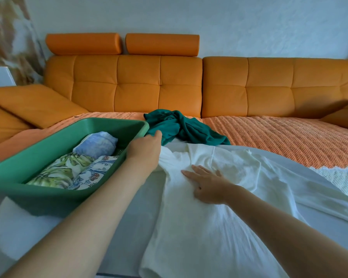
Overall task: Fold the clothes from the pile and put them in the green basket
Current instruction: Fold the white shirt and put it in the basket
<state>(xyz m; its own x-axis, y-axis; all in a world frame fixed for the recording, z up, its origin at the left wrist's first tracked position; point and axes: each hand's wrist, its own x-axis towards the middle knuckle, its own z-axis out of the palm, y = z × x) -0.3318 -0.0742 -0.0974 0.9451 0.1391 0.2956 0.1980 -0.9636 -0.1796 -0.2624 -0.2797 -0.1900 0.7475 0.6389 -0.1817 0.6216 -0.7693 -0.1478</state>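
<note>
The white garment [199,227] lies spread out in the near middle, with the crumpled teal garment [181,127] just beyond it and the green basket [48,199] to the left holding three folded pieces. The right hand [207,181] rests flat on the white cloth, fingers straight. The left hand [147,147] reaches to the cloth's far edge beside the basket; its fingers are hidden, so its grip cannot be told.

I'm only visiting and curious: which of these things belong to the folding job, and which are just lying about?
Part of the job:
white garment
teal garment
green basket
folded clothes in the basket

Just lying about:
orange sofa
cushion
orange blanket
</note>
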